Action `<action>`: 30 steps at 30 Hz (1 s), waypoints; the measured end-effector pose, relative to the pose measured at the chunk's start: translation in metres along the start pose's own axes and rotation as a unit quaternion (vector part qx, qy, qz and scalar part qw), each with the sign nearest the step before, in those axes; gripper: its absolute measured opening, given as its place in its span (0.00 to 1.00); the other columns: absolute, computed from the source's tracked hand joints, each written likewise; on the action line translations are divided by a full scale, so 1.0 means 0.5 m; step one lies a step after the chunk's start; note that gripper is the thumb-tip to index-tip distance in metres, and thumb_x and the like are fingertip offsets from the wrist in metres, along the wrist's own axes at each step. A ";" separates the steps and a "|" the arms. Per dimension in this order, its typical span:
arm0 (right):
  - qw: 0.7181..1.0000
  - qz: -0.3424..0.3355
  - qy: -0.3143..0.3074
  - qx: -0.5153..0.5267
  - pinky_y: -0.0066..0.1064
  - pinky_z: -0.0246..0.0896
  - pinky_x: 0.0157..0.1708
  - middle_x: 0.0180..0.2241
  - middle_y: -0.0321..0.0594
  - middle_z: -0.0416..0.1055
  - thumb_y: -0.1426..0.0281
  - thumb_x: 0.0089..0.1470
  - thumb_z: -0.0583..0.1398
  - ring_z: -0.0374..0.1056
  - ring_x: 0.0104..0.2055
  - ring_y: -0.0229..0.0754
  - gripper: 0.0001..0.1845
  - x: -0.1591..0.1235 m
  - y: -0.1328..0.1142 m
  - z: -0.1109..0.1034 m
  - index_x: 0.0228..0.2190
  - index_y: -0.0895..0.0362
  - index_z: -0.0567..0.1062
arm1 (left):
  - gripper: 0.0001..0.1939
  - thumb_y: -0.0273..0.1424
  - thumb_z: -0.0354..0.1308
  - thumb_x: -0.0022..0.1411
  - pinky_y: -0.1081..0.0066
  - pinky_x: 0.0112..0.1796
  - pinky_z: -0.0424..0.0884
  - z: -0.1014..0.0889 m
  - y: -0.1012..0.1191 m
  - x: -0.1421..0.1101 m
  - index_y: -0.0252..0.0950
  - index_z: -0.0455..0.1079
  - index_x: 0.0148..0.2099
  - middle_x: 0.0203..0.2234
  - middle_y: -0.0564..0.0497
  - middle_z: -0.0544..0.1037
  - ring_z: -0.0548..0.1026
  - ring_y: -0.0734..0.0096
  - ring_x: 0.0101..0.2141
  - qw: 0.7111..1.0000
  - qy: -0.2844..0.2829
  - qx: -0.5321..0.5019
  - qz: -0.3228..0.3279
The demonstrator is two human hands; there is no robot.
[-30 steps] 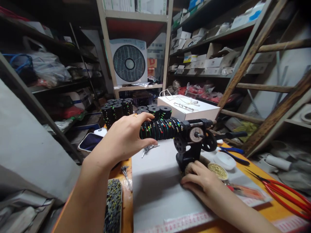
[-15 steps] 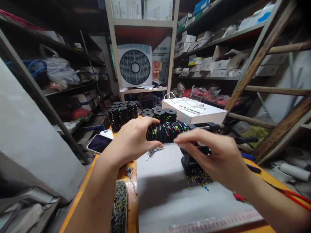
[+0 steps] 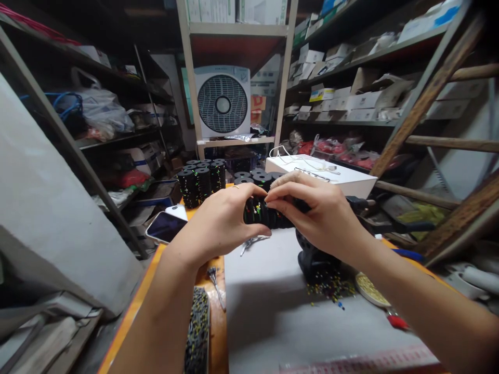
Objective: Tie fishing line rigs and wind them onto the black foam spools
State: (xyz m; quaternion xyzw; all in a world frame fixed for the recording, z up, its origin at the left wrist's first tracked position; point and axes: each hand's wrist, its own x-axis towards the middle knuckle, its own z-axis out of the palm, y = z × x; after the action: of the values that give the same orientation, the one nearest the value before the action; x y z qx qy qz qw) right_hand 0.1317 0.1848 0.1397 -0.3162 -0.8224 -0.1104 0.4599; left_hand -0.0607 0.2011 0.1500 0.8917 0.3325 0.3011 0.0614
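Note:
A row of black spools (image 3: pixel 256 213) wound with line and dotted with small coloured beads sits sideways on a black hand-cranked winder (image 3: pixel 312 259). My left hand (image 3: pixel 222 213) curls round the left end of the row, fingers over the top and thumb below. At the row's upper front, the thumb and forefinger of my right hand (image 3: pixel 312 200) are pinched together. Whatever they hold is too small to make out. My right hand hides much of the spools and the winder's upper part. Loose coloured beads (image 3: pixel 331 288) lie on the grey board (image 3: pixel 265 322) by the winder's base.
Stacks of black spools (image 3: pixel 202 179) stand behind my left hand. A phone (image 3: pixel 166 227) lies at the left, and a tray of small dark and yellow pieces (image 3: pixel 197 332) nearer me. To the right are a white box (image 3: pixel 351 179) and a dish of golden bits (image 3: pixel 370 291).
My right hand has risen from the beads at the winder's base to the spools, its fingers now pinched close to my left hand. My left hand stays round the spools; the view has shifted slightly.

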 end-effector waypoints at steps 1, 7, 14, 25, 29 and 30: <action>1.000 -0.001 -0.001 -0.003 0.31 0.65 0.38 0.34 0.39 0.72 0.78 0.57 0.60 0.69 0.36 0.37 0.06 0.000 0.001 0.000 0.31 0.56 0.75 | 0.21 0.33 0.65 0.54 0.64 0.42 0.67 0.000 0.000 -0.001 0.41 0.68 0.50 0.43 0.52 0.77 0.73 0.62 0.44 1.000 0.000 0.000 -0.001; 1.000 -0.010 -0.007 -0.008 0.31 0.64 0.38 0.35 0.40 0.72 0.78 0.57 0.60 0.68 0.36 0.37 0.06 0.000 0.006 0.002 0.31 0.58 0.75 | 0.22 0.34 0.66 0.53 0.66 0.40 0.66 0.001 -0.002 -0.002 0.41 0.68 0.50 0.44 0.53 0.77 0.73 0.63 0.42 1.000 -0.002 -0.003 -0.013; 0.999 -0.022 -0.030 0.006 0.28 0.63 0.37 0.35 0.41 0.72 0.79 0.57 0.59 0.68 0.36 0.36 0.06 0.004 0.006 -0.003 0.32 0.60 0.76 | 0.22 0.34 0.66 0.53 0.65 0.40 0.67 0.002 -0.002 0.001 0.41 0.68 0.50 0.44 0.53 0.77 0.73 0.63 0.42 1.000 -0.003 0.001 -0.010; 0.998 -0.018 -0.055 0.039 0.29 0.63 0.39 0.36 0.42 0.71 0.79 0.58 0.58 0.67 0.38 0.37 0.05 0.002 0.012 -0.013 0.33 0.61 0.75 | 0.34 0.36 0.66 0.53 0.59 0.54 0.65 0.009 -0.011 0.004 0.32 0.63 0.60 0.56 0.43 0.71 0.69 0.55 0.54 0.998 0.010 0.063 0.007; 0.997 -0.034 -0.051 0.039 0.28 0.63 0.39 0.36 0.42 0.71 0.79 0.59 0.58 0.67 0.38 0.37 0.06 -0.003 0.014 -0.013 0.33 0.60 0.74 | 0.28 0.36 0.65 0.54 0.59 0.49 0.68 0.007 -0.006 0.003 0.34 0.68 0.56 0.49 0.46 0.76 0.72 0.55 0.49 0.997 0.001 0.073 0.011; 0.997 -0.036 -0.050 0.039 0.28 0.63 0.39 0.36 0.42 0.70 0.79 0.59 0.57 0.67 0.39 0.37 0.06 -0.005 0.014 -0.013 0.33 0.60 0.74 | 0.26 0.36 0.65 0.54 0.60 0.48 0.69 0.006 -0.004 0.002 0.35 0.68 0.54 0.48 0.47 0.77 0.72 0.56 0.49 0.998 -0.002 0.069 0.009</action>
State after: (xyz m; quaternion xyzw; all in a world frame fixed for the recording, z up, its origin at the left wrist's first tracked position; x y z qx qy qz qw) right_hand 0.1415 0.1862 0.1404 -0.2732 -0.8588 -0.0785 0.4263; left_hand -0.0597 0.2037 0.1475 0.8974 0.3439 0.2764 -0.0024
